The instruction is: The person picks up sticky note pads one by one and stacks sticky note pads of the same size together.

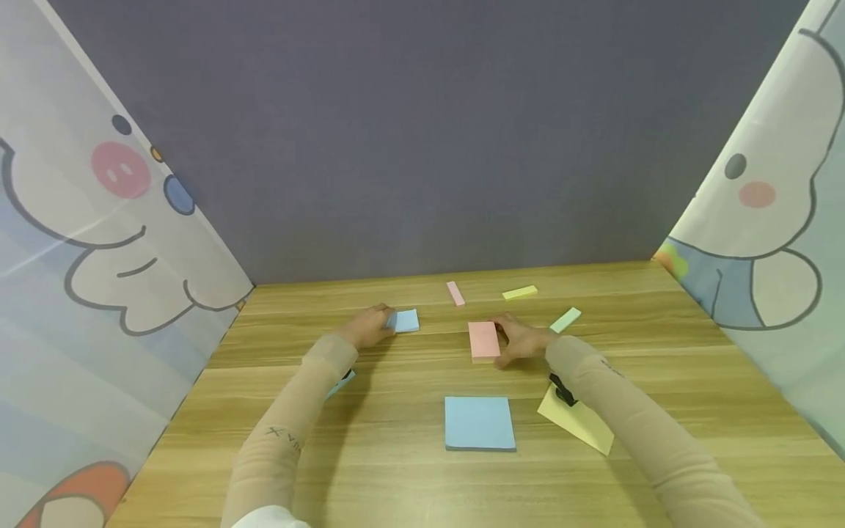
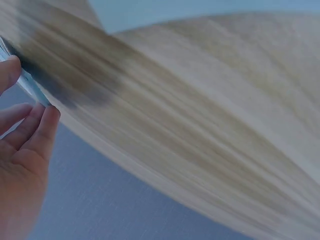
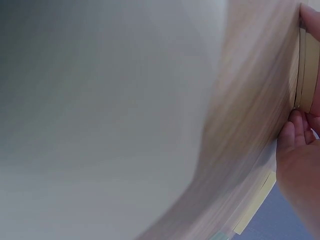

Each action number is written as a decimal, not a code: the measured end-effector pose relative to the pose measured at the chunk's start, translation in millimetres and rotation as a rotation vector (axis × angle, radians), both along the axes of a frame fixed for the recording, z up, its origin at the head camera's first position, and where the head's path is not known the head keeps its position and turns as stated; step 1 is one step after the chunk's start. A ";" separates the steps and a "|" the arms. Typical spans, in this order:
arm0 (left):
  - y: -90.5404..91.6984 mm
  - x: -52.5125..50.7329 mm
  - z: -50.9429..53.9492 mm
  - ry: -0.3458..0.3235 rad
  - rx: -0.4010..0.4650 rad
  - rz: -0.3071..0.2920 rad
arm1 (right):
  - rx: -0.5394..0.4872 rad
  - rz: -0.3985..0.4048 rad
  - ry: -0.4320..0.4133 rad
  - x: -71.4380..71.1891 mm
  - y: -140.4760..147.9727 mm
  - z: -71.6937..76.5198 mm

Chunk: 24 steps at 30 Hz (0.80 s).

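Observation:
At the left of the middle, my left hand (image 1: 368,327) pinches a small light blue sticky note pad (image 1: 406,320) by its left side. In the left wrist view, the thumb and fingers hold the edges of the blue pad (image 2: 36,90). My right hand (image 1: 521,342) grips a pink sticky note pad (image 1: 484,339) from its right, with thumb and fingers at opposite edges. The right wrist view shows the side of a thick pad (image 3: 311,70) between thumb and fingers. Both pads are at the tabletop; whether either is lifted I cannot tell.
A larger blue pad (image 1: 479,423) lies in front. A yellow pad (image 1: 587,425) is partly under my right forearm, a blue piece (image 1: 339,385) beside the left. Narrow pink (image 1: 455,293), yellow (image 1: 520,292) and green (image 1: 565,320) strips lie farther back. A grey panel (image 1: 422,147) stands behind.

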<state>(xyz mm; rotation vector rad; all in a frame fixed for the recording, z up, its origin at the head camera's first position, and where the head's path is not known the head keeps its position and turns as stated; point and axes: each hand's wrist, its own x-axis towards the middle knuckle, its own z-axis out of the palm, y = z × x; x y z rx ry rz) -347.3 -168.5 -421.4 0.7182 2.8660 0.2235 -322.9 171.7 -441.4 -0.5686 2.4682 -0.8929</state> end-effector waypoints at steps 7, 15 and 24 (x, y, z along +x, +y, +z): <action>3.0 -3.0 -3.3 -0.012 -0.010 0.025 | 0.027 -0.019 -0.030 -1.1 2.3 2.6; 10.3 -9.8 7.1 -0.118 0.030 0.074 | 0.015 -0.012 0.001 -2.1 2.4 1.4; 18.2 -8.7 11.7 -0.176 0.008 0.107 | 0.023 -0.017 -0.012 0.7 1.9 -1.0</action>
